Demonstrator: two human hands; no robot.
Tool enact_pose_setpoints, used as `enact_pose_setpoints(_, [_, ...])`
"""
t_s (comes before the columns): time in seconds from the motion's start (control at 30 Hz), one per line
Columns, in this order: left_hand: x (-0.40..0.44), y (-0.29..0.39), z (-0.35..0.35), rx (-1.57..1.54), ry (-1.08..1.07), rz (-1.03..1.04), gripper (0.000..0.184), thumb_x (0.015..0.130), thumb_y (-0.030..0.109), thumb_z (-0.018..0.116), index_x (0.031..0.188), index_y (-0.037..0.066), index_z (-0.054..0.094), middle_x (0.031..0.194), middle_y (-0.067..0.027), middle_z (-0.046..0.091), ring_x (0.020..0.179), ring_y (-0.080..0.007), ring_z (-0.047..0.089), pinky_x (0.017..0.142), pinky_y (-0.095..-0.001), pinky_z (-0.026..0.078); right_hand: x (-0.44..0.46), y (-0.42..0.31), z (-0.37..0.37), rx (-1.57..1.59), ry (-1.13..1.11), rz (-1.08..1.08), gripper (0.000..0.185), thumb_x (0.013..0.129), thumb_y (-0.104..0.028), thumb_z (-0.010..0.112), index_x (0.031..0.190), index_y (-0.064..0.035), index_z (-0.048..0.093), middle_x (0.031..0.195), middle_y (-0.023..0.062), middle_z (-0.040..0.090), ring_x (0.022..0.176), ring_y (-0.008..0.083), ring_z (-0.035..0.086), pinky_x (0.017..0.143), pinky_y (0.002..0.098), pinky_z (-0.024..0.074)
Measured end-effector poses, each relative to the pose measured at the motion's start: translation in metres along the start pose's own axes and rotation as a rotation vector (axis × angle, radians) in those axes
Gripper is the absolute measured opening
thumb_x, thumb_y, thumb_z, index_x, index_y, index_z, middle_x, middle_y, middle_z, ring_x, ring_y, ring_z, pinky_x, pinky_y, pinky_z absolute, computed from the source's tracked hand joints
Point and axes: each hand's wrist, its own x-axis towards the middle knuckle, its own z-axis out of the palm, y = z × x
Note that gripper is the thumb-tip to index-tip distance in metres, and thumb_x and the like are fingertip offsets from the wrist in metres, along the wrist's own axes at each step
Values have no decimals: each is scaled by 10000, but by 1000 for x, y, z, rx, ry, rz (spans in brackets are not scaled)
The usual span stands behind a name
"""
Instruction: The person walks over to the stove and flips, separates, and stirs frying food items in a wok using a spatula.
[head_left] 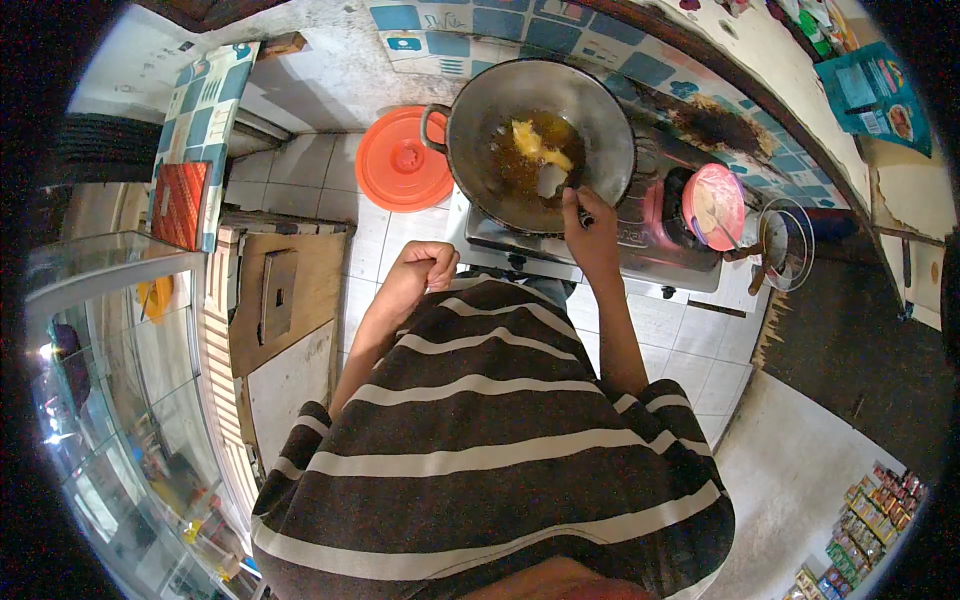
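Observation:
A large metal wok (605, 120) sits on the stove (650, 225), with brown oil (515, 180) in its bottom. Yellow battered pieces of food (540, 146) lie in the oil. My right hand (592, 225) is at the wok's near rim, its fingers closed around the handle of a metal spatula. The spatula's blade (551, 180) is in the wok, touching or close beside the food; part of its handle is hidden by my fingers. My left hand (428, 265) is curled into a fist in front of the stove, left of the wok, and nothing shows in it.
An orange round lid (380, 165) is left of the wok. A pink bowl (715, 200) of pale batter with a spoon stands on the stove's right side, beside a wire strainer (790, 245). A wooden cabinet (310, 260) and glass case (150, 340) stand at the left.

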Motion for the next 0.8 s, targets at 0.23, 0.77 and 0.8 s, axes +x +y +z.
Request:
enact_pose_setpoints(0.23, [0,-2,-1,21,1,12,263,745,-76,403,544,90,370,548,11,385,504,-66,297,471,-217,215,14,7,-3,46,-151,67,340,897,-277,590,982,48,647,1043,257,628,952,369,619,863,411,482])
enact_pose_setpoints(0.77, [1,1,0,20,7,8,263,730,-89,396,540,90,368,548,8,377,501,-65,296,461,-215,211,23,89,11,348,-57,36,202,911,-208,595,872,-19,655,780,41,642,744,130,578,720,288,463])
enact_pose_setpoints(0.8, [1,1,0,20,8,6,264,731,-91,395,540,88,367,550,8,378,501,-64,295,461,-214,211,24,92,8,364,-75,15,197,912,-203,595,871,-20,654,776,33,637,743,121,571,717,281,460])
